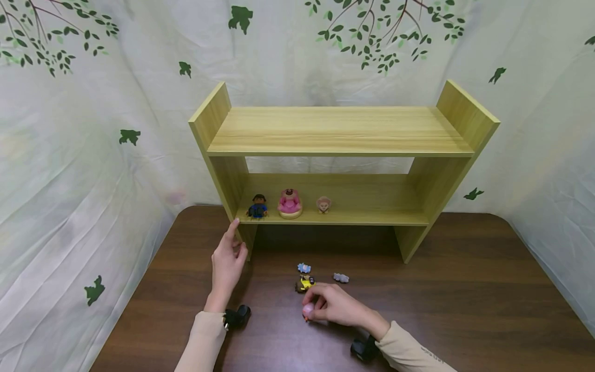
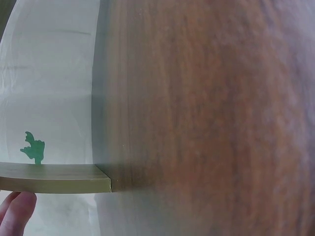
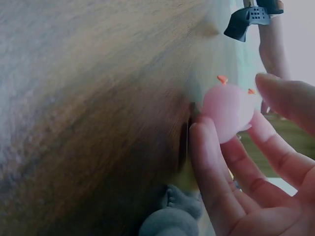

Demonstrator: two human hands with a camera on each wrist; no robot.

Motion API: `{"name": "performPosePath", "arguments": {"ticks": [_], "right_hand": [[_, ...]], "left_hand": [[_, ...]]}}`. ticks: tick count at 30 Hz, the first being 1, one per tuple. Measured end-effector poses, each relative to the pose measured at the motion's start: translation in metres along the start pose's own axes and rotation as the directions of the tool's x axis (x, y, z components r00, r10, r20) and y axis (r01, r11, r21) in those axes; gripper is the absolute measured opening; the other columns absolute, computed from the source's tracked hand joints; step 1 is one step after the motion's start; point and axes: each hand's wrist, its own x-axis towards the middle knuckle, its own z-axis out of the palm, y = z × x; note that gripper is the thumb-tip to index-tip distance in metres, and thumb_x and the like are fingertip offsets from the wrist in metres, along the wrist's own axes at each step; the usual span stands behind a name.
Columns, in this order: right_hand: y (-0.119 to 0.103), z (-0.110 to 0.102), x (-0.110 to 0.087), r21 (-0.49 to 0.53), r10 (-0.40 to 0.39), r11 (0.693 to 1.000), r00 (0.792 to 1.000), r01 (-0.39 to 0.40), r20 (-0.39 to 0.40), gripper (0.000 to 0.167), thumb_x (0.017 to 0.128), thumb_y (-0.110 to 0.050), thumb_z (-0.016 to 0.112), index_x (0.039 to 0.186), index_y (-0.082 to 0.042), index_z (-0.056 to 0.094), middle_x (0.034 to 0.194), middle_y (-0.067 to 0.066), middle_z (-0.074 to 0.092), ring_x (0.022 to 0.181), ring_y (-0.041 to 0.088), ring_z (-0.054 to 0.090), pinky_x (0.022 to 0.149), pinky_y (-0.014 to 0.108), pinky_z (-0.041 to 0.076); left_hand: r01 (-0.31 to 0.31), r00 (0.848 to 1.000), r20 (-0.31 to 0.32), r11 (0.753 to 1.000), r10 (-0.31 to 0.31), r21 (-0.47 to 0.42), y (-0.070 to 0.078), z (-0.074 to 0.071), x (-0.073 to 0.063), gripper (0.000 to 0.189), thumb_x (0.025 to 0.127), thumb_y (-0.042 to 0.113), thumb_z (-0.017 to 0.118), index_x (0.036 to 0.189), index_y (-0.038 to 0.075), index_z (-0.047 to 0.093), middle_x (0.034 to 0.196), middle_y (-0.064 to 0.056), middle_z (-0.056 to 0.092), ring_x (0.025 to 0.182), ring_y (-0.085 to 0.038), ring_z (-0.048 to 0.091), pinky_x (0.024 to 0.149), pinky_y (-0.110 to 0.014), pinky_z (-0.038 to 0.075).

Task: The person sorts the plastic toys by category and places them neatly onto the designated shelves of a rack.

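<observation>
While one hand holds one toy, three rest near; three, shelved.

The head camera looks forward and down from above the desk, taking in both far corners. The left wrist camera and right wrist camera look sideways, close to the surface. Head and right wrist share the pink toy; head and left, the shelf's side panel.
</observation>
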Motion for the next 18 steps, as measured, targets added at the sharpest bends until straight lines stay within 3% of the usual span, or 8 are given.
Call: {"name": "performPosePath", "arguments": {"ticks": [8, 13, 18], "right_hand": [[-0.0005, -0.0001, -0.0011, -0.063, 0.013, 0.998, 0.999, -0.017, -0.052, 0.016, 0.082, -0.013, 0.075, 0.085, -0.015, 0.059, 0.088, -0.007, 0.053, 0.073, 0.004, 0.056, 0.066, 0.020, 0.048], [0.0005, 0.0002, -0.0017, -0.068, -0.023, 0.998, 0.998, 0.019, -0.063, 0.014, 0.083, -0.006, 0.072, 0.091, -0.010, 0.061, 0.092, -0.003, 0.053, 0.077, 0.007, 0.057, 0.067, 0.021, 0.050], [-0.0003, 0.0001, -0.0018, -0.029, 0.003, 1.000, 0.998, -0.004, -0.055, 0.018, 0.083, -0.001, 0.069, 0.098, -0.007, 0.062, 0.100, 0.000, 0.053, 0.083, 0.009, 0.059, 0.069, 0.021, 0.050]], "left_hand": [[-0.002, 1.000, 0.000, 1.000, 0.002, 0.002, 0.0006, -0.0004, -0.0001, 0.073, 0.079, -0.012, 0.061, 0.142, 0.020, 0.043, 0.093, -0.016, 0.060, 0.074, -0.028, 0.066, 0.055, -0.042, 0.052], [0.000, 1.000, 0.000, 1.000, 0.000, 0.003, 0.0007, -0.0004, -0.0002, 0.073, 0.079, -0.012, 0.061, 0.142, 0.020, 0.043, 0.095, -0.017, 0.060, 0.075, -0.028, 0.066, 0.055, -0.041, 0.052], [0.006, 1.000, 0.001, 1.000, -0.006, 0.000, 0.0011, -0.0002, -0.0002, 0.074, 0.079, -0.013, 0.061, 0.142, 0.020, 0.043, 0.095, -0.016, 0.060, 0.075, -0.028, 0.065, 0.055, -0.041, 0.052]]}}
